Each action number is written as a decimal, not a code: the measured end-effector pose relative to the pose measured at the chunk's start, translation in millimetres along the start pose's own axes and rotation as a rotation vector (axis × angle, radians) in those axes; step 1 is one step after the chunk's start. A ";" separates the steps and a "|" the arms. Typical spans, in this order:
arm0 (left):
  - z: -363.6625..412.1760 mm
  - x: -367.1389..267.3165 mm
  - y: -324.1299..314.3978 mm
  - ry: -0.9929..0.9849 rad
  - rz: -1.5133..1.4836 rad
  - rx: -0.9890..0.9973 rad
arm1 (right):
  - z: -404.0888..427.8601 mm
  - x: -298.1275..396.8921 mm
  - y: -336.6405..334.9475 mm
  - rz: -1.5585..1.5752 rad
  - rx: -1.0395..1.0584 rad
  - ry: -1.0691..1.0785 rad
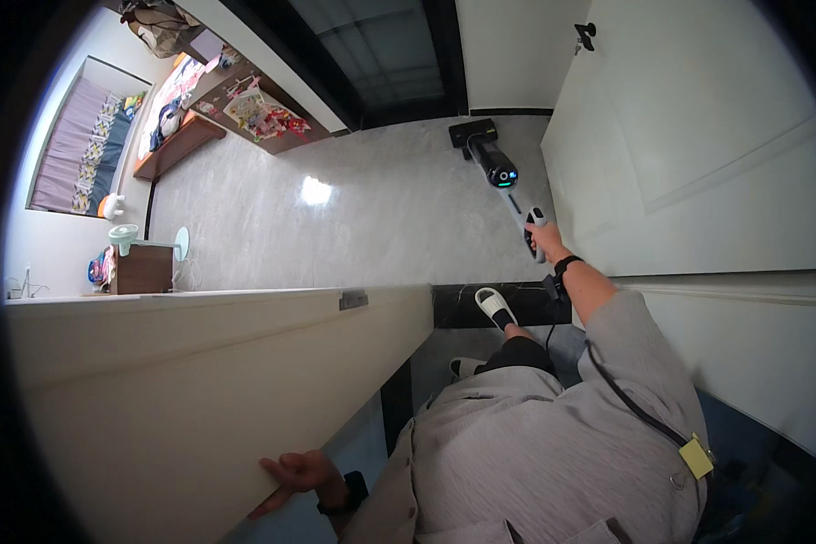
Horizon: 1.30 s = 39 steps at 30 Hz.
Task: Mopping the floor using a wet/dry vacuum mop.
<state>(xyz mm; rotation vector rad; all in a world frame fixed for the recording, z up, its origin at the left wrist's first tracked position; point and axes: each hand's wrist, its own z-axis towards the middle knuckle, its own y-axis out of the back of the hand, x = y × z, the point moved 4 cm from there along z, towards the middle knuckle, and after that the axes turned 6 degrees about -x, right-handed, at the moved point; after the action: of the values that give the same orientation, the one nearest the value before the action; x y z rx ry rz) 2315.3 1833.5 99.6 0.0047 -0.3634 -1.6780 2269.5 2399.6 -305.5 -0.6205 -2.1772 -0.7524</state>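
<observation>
My right hand [546,241] is closed around the handle of a cordless floor washer [496,163], which leans away from me. Its dark floor head [474,132] rests on the grey floor near the black skirting, and a small display glows on its body. At the lower left, my left hand [296,476] is beside the edge of a pale wall or door panel [211,387], fingers spread; whether it touches the panel I cannot tell. Nothing shows in that hand.
A white door [687,136] with a black handle [585,35] stands at the right. A black stone threshold [459,306] crosses by my feet. Beyond are a black-framed glass door [381,54], a bed [177,146], a small brown cabinet [143,270] and a pale green fan [124,235].
</observation>
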 end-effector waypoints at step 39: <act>-9.2 0.0 2.7 0.086 -0.132 0.025 | -39.1 -37.9 114.5 0.056 0.058 -0.155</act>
<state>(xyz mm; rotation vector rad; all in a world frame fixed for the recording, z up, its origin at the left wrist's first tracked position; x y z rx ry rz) 2319.9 1831.1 91.5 0.1215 -0.3245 -1.7973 2383.2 2447.3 -276.4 -0.7275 -2.3033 -0.6273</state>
